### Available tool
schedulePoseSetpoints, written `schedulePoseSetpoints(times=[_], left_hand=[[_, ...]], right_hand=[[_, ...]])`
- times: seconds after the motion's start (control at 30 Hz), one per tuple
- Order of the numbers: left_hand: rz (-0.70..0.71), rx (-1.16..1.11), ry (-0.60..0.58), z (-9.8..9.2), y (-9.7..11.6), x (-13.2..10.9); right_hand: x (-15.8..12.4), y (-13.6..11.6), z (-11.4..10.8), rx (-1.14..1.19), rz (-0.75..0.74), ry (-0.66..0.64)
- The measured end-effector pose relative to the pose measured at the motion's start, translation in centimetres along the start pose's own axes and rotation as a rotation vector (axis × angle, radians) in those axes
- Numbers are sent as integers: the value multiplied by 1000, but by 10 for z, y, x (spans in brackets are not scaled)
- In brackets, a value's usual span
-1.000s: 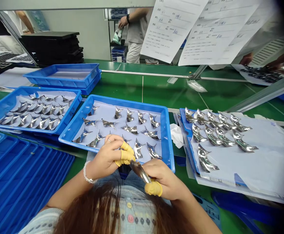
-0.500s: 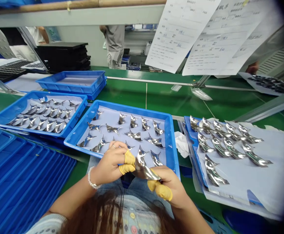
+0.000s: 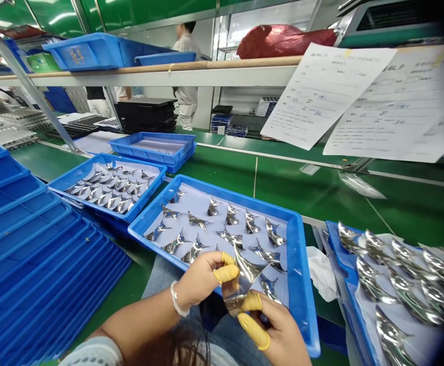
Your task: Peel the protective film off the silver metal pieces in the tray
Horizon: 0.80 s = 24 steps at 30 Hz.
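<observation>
A shiny, curved metal part with pointed horns (image 3: 241,282) is held between my two hands, above the near edge of a blue tray (image 3: 309,295). My left hand (image 3: 207,277), with yellow finger cots, pinches its left side. From below right, my right hand (image 3: 273,325), also in yellow finger cots, grips its lower end. Similar metal parts (image 3: 229,237) lie spaced out on white paper in the tray. Some of them are partly hidden behind my hands and the held part.
Left stands another blue tray of metal parts (image 3: 153,201), beside a tall stack of blue trays (image 3: 46,264). At right, more parts lie on a paper-lined tray (image 3: 353,330). Crumpled tissue (image 3: 321,272) sits between. Paper sheets (image 3: 321,101) hang from the shelf; a person (image 3: 187,76) stands beyond.
My view has tipped up and swung left, so more of the shelf shows. The metal part has been turned from lying nearly flat to upright, horns up, with both hands still on it.
</observation>
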<state>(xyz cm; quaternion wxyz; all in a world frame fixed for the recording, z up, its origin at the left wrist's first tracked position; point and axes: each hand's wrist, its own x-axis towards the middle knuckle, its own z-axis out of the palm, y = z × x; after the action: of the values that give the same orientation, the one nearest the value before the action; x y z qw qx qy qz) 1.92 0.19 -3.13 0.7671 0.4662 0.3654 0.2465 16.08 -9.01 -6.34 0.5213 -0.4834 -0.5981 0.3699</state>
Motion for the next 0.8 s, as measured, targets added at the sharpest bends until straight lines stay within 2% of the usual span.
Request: schedulePoseSetpoints(times=[0.1, 0.17, 0.3, 0.37, 0.53, 0.67, 0.8], left_hand=[[31, -11, -82, -2, 4, -1], [-8, -31, -98, -3, 5, -2], [-104, -144, -53, -3, 1, -1], [-153, -242, -23, -2, -1, 1], [-244, -380, -25, -4, 0, 4], [-246, -398, -49, -4, -1, 5], [-222, -358, -31, -4, -4, 4]], right_hand=[[-9, 7, -3, 122, 128, 25], [-12, 9, -4, 242, 232, 13], [-14, 6, -2, 579, 311, -20], [-12, 5, -1, 671, 323, 2], [-6, -1, 3, 725, 397, 63], [-4, -3, 5, 773, 442, 98], [-6, 2, 7, 727, 458, 170]])
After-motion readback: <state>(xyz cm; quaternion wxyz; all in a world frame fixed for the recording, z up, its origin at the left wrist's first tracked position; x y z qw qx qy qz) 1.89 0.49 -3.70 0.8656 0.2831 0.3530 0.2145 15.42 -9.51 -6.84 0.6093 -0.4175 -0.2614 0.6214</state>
